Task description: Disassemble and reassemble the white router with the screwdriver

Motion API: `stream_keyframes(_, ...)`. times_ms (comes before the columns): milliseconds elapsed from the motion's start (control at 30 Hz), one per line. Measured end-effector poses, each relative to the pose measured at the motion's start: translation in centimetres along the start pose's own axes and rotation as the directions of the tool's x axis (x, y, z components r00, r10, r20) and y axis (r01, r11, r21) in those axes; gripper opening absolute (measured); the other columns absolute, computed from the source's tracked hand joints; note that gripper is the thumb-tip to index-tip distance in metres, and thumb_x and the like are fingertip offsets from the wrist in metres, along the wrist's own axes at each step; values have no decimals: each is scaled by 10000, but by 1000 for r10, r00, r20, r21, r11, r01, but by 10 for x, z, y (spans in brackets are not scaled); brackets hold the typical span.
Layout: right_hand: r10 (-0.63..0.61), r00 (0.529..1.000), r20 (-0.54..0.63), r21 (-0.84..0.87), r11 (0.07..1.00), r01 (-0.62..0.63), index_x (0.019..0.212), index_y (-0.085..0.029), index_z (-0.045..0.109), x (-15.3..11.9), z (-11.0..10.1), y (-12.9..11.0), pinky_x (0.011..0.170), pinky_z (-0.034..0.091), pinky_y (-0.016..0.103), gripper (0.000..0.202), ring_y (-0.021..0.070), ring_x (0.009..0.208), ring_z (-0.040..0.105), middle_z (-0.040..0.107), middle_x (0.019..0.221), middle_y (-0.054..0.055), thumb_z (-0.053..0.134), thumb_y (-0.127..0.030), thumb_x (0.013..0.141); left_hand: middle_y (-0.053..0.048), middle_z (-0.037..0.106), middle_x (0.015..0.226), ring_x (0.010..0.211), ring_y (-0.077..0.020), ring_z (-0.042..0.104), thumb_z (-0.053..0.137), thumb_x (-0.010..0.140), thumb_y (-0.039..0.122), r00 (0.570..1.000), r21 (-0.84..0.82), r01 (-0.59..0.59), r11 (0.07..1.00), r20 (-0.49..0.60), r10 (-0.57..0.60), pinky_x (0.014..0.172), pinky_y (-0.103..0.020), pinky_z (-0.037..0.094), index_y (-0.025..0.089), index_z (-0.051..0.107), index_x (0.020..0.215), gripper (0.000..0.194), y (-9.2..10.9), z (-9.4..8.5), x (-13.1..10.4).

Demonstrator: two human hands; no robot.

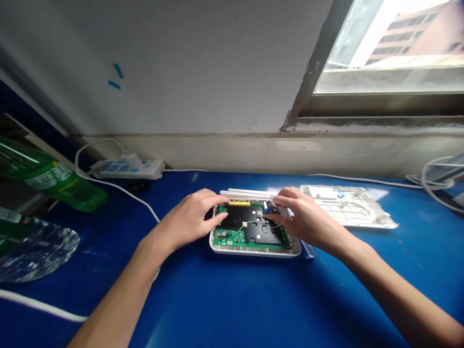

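**Opened white device mid-table, both hands at its far half**

Housing (250, 252), white & shallow, lies open-side up on blue table (235, 299), roughly ctr, btwn the two hands. Inside: green circuit board (237, 240), largely covered by black plates (266, 233); yellow strip (239, 203) along far edge. Thin wire (237, 232) runs from a small pale connector (244, 224) over the plates down to the board's near L area. White bars (250, 193) lie just behind the housing.

L hand (194, 212): thumb & fingers apart w/ visible gap, tips at far L corner of the device; can't tell if it grips or just rests there.

R hand (299, 210): fingers curled over far R part, small blue piece (267, 209) by thumb & fingertips; can't tell whether it's held. Palm side mostly hidden.

R of housing, partly behind R hand: white cover (362, 208), ribbed face up, flat on table. Clear-blue item (309, 250) just beside housing's R edge, too blurred to ID.

Far L: power strip (154, 169) near wall w/ white plug (132, 160) in it; its cable (108, 182) runs fwd to L forearm. Green bottle (65, 179) & clear bottle (47, 246) at L edge of view. Window (395, 48) upper R.
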State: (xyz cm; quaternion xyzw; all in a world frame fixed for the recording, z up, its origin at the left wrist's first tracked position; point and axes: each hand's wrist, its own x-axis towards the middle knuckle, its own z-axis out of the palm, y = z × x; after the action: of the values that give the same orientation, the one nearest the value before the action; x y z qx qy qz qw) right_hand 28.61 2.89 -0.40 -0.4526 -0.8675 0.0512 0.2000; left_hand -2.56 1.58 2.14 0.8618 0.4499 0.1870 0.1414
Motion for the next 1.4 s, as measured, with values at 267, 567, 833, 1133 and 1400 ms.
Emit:
stream_keyframes(267, -17, 1000, -18, 130, 991, 19, 1004, -216, 707, -7, 8, 10, 740, 555, 364, 145, 224, 865, 638, 637, 1035, 94, 621, -327, 1035, -74, 740, 1271, 1189, -263, 678, 665, 1016, 316, 1000, -7, -26, 1000, -6, 26, 1047, -388, 533, 226, 724, 1275, 281, 0, 2, 1)
stream_keyframes(567, -67, 998, -17, -49, 997, 66, 941, -189, 610, -3, 4, -8, 765, 512, 397, 97, 273, 907, 564, 621, 987, 102, 618, -227, 1030, -85, 746, 1236, 1196, -258, 666, 664, 1015, 298, 999, -10, -41, 999, -19, 41, 1050, -390, 531, 212, 729, 1264, 272, 0, 5, 2)
stream_keyframes(833, -169, 986, 3, -33, 985, 169, 897, -211, 549, -1, -3, -8, 788, 484, 407, 161, 268, 881, 522, 616, 956, 107, 531, -186, 1055, -69, 754, 1192, 1117, -248, 699, 653, 1016, 300, 999, -2, -16, 1000, -45, 16, 997, -371, 553, 240, 733, 1243, 248, 0, 5, 1)
stream_keyframes(1133, -168, 984, 55, -9, 986, 169, 883, -213, 546, -3, -5, -9, 778, 490, 398, 164, 268, 892, 530, 614, 961, 103, 537, -151, 1035, -60, 755, 1092, 1014, -234, 710, 625, 1022, 248, 997, 56, -16, 998, -69, 20, 922, -354, 564, 237, 745, 1190, 207, 3, 11, 3)
stream_keyframes(1400, -230, 972, 57, -86, 968, 234, 912, -203, 589, -5, -4, -7, 757, 503, 394, 146, 272, 889, 539, 620, 973, 110, 537, -155, 1040, -62, 724, 928, 937, -228, 672, 565, 1042, 172, 976, 133, -19, 991, -213, 48, 858, -357, 579, 199, 769, 1018, 207, 9, 32, 8)
